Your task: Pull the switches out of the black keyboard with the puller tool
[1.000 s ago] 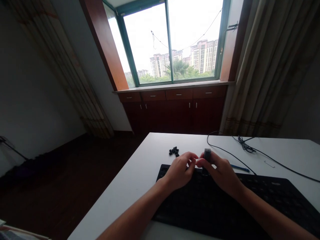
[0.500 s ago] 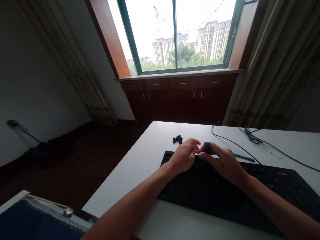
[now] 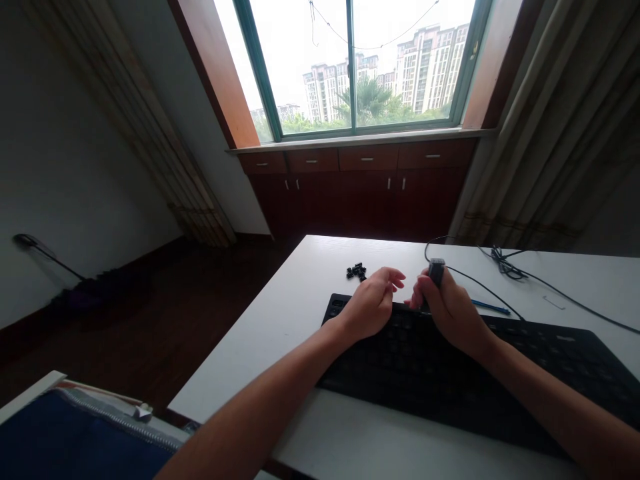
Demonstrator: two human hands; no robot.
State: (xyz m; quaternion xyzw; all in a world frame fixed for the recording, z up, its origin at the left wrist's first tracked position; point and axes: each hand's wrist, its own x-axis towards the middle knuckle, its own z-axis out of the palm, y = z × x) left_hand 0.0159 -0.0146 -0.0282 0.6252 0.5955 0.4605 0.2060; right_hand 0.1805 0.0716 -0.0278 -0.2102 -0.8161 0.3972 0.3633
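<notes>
My left hand [image 3: 371,303] rests over the upper left part of a black keyboard [image 3: 395,373], its fingers loosely bent and slightly apart, with nothing visible between them. Just to its right, my right hand [image 3: 453,303] is closed around a small black block-like tool [image 3: 437,272] with a greyish end pointing up. What kind of tool it is cannot be made out. A gap separates the fingertips of the two hands. Beyond my left hand lies a small pile of black keycaps [image 3: 357,270]. My forearms and hands hide part of the keys.
The keyboard lies on a white table [image 3: 270,333]. Behind my right hand are a thin blue stick-like tool [image 3: 490,307], a black cable [image 3: 505,267] and a bent thin wire [image 3: 554,303]. A blue zippered item [image 3: 75,440] is at lower left.
My hands were together at the fingertips and have moved apart. The right hand has turned, so the black tool now stands upright in its grip. The view has tipped down slightly.
</notes>
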